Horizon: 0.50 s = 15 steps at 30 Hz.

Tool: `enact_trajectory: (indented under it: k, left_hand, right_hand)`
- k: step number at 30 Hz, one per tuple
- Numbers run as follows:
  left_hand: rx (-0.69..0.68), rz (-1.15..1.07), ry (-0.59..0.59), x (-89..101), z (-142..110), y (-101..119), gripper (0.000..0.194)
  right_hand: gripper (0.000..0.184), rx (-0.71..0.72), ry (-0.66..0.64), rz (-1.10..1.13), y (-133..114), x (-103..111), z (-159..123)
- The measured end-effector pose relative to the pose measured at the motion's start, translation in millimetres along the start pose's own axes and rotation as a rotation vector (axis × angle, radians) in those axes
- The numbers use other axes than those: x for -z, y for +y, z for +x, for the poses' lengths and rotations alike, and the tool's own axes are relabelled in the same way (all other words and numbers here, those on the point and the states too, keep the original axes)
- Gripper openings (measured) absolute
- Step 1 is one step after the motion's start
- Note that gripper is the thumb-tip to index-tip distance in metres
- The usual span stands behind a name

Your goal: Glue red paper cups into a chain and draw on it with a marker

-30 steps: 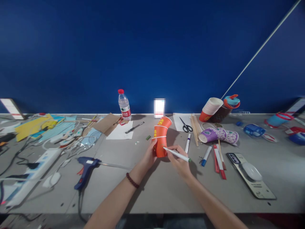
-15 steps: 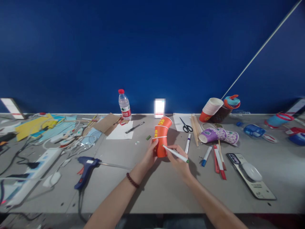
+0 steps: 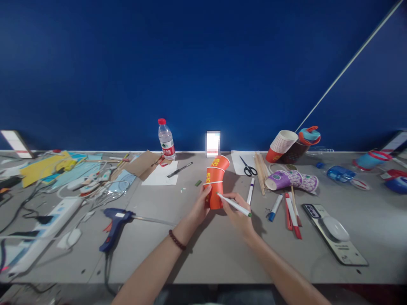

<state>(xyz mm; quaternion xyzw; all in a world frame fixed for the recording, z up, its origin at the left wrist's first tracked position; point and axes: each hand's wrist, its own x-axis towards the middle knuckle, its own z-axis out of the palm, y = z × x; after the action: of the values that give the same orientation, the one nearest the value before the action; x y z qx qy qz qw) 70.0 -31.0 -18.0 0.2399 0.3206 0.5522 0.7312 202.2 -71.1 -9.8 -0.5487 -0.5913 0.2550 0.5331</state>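
Orange paper cups [image 3: 215, 176] with yellow lettering are joined in a bent column above the table. My left hand [image 3: 201, 204] is closed around the lower left side of this column. In my right hand [image 3: 237, 214] is a white marker with a green end [image 3: 238, 205], held like a pen, its tip at the surface of the lowest cup. The fingers of that hand also rest by the cup's right edge. A purple-capped marker [image 3: 251, 191] lies just beyond my right hand.
A blue glue gun [image 3: 117, 224] and a power strip [image 3: 47, 233] with cables lie left. Behind stand a water bottle [image 3: 166, 140] and a lit phone [image 3: 213, 144]. Scissors [image 3: 248, 166], wooden sticks [image 3: 261, 173], stacked cups [image 3: 281, 146], purple cups [image 3: 292, 181] and a phone under a mouse [image 3: 335, 233] are right.
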Motion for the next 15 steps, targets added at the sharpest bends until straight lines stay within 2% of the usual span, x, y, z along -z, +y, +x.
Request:
enact_trajectory:
  k: [15]
  left_hand:
    - [0.004,-0.006,0.012,-3.7,-1.8,2.5,0.035]
  right_hand:
    - [0.014,-0.006,0.001,0.036,-1.3,-1.6,-1.5]
